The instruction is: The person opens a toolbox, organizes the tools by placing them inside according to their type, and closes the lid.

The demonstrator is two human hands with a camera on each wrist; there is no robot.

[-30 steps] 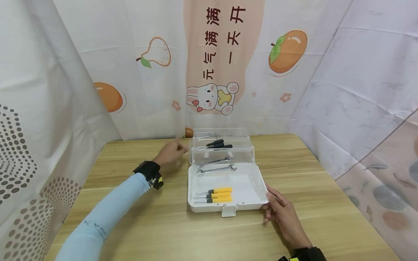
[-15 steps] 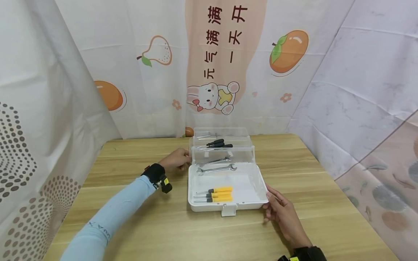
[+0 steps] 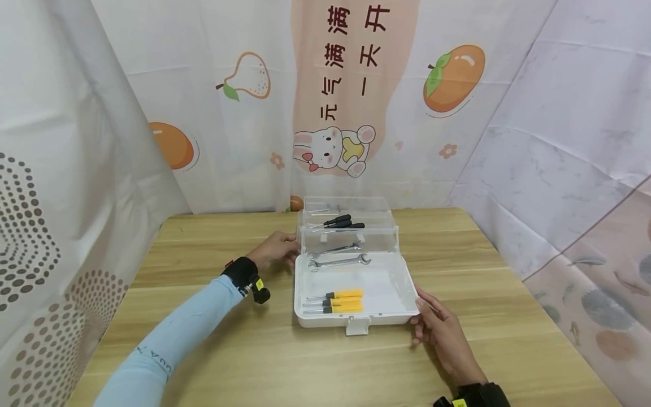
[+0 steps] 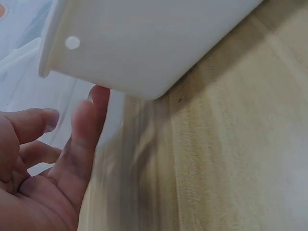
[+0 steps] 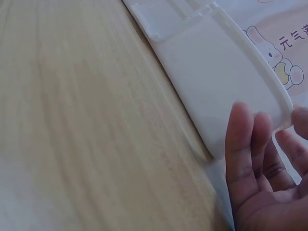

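A white toolbox (image 3: 325,322) stands with its clear lid (image 3: 378,240) tipped back. Several yellow-handled screwdrivers (image 3: 347,302) lie near the front of its base. Toward the back is an open-ended wrench (image 3: 339,262), with another wrench (image 3: 342,247) behind it. Black-handled screwdrivers (image 3: 339,222) lie in the lid part. My left hand (image 3: 277,250) is at the box's back left corner; in the left wrist view, loosely extended fingers (image 4: 89,120) reach the wall's lower edge beside the clear lid. My right hand (image 3: 442,333) grips the front right corner, thumb at the rim, fingers against the outer wall (image 5: 211,72).
The box rests on a wood-grain table (image 3: 229,350). A printed curtain (image 3: 244,141) hangs just behind the table's back edge, with more cloth at both sides. A white latch (image 3: 358,325) sticks out from the box front.
My left hand has come down and right from beside the lid to the box's back left corner. The right hand keeps its grip on the front right corner. The head view has shifted slightly.
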